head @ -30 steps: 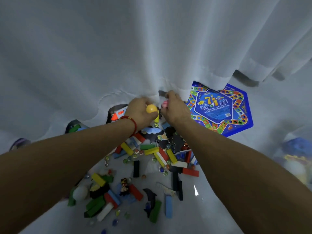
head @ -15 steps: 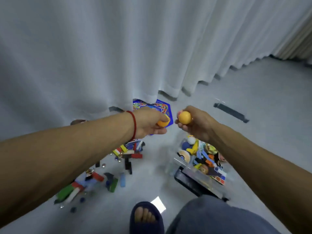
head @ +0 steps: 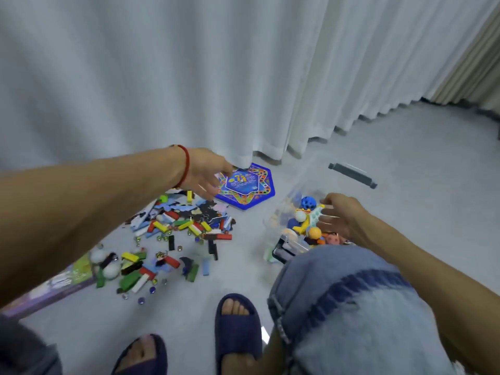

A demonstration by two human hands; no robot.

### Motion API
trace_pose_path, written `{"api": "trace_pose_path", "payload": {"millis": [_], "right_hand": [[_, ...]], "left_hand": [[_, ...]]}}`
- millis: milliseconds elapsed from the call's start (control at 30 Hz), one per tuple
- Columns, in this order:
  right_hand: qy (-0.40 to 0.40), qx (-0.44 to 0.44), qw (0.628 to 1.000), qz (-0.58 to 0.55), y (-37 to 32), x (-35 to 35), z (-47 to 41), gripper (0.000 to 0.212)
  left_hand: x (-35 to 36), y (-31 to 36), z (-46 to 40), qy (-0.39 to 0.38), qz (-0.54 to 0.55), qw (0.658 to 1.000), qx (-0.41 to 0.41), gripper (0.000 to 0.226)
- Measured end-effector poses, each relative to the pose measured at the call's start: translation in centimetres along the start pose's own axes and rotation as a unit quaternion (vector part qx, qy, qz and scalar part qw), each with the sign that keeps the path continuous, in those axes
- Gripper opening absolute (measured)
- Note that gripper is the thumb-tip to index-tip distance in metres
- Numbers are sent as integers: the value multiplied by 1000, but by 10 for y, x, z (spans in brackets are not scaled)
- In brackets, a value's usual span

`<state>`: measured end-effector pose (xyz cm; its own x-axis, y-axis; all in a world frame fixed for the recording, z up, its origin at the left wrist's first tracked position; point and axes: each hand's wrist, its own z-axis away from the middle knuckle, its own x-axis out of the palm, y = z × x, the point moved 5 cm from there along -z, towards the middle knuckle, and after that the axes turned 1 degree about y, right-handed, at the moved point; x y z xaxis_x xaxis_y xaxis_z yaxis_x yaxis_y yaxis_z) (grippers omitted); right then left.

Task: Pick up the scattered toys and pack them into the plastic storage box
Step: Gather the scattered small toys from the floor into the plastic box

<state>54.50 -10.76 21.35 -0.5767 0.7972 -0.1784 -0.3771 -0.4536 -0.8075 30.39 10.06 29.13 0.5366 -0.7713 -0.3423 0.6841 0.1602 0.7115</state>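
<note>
A clear plastic storage box [head: 273,220] stands on the floor at right, holding balls and small toys, among them a blue ball [head: 308,203] and an orange ball [head: 314,233]. My right hand [head: 341,215] hovers over the box with fingers spread and nothing in it. My left hand [head: 208,174], with a red string at the wrist, hangs open above the far edge of the scattered toy pile [head: 178,228] of coloured blocks, puzzle pieces and marbles. A blue hexagonal game board [head: 249,186] lies just beyond it.
A white curtain [head: 189,77] hangs to the floor behind the toys. A purple box lid [head: 54,288] lies at lower left. A dark bar [head: 351,175] lies on the floor beyond the storage box. My knee [head: 351,307] and slippered feet [head: 238,328] fill the foreground.
Both hands held orange balls earlier; now both are empty and spread. The right hand has dropped over the box, where an orange ball lies. The view has pulled back.
</note>
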Motion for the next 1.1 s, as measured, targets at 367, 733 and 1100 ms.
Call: {"api": "trace_pose_path", "payload": {"millis": [367,733,1100], "right_hand": [[-321,-147,859,371,31,212,56,19],[-356,-292,603,651,183,337,31,55],[-182,-374,730,543,231,340,-10,64]], "left_hand": [[-125,-228,47,157,12,980,-125,17],[-40,-383,-21,230,-71,962,-125,32],[2,-402,-64,359,-47,932,-26,38]]}}
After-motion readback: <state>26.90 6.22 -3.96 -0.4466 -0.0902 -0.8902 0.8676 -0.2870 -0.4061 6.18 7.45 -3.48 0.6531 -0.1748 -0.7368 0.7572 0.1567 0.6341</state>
